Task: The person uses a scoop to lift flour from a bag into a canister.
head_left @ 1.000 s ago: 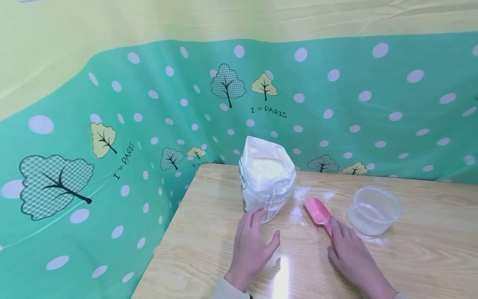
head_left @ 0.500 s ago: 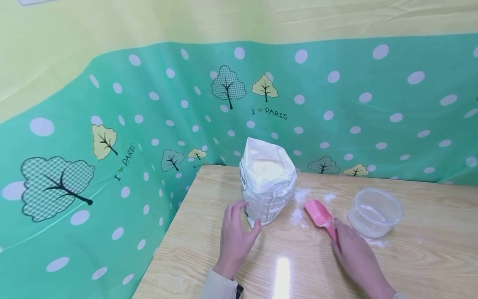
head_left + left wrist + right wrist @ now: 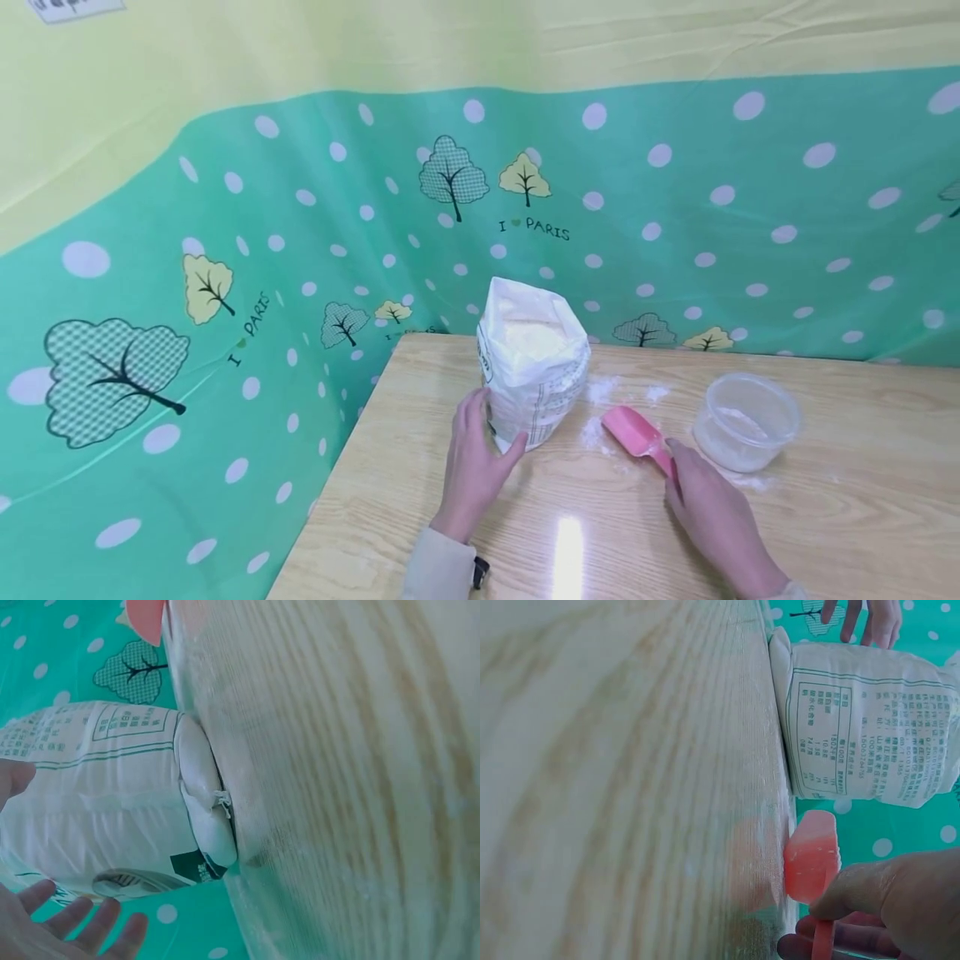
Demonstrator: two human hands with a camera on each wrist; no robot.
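An opened white paper bag (image 3: 542,396), filled with white powder, stands on the table towards the back. My left hand (image 3: 472,471) is at its lower left side, thumb before the front face and fingers along the side. Seen from the left wrist, those fingers (image 3: 97,926) are spread and loosely bent beside the printed bag (image 3: 97,802). My right hand (image 3: 712,508) holds a pink scoop (image 3: 632,431) by its handle, low over the table to the right of the bag. In the right wrist view the thumb presses on the scoop's handle (image 3: 823,939).
A clear round plastic tub (image 3: 746,425) with white powder inside stands just beyond my right hand. White powder (image 3: 600,392) is scattered on the wooden table (image 3: 375,500) between bag and scoop. Green patterned cloth (image 3: 322,233) hangs behind and to the left.
My left hand has moved left from in front of the bag, then closer in at its side. The scoop, still in my right hand, has tilted slightly.
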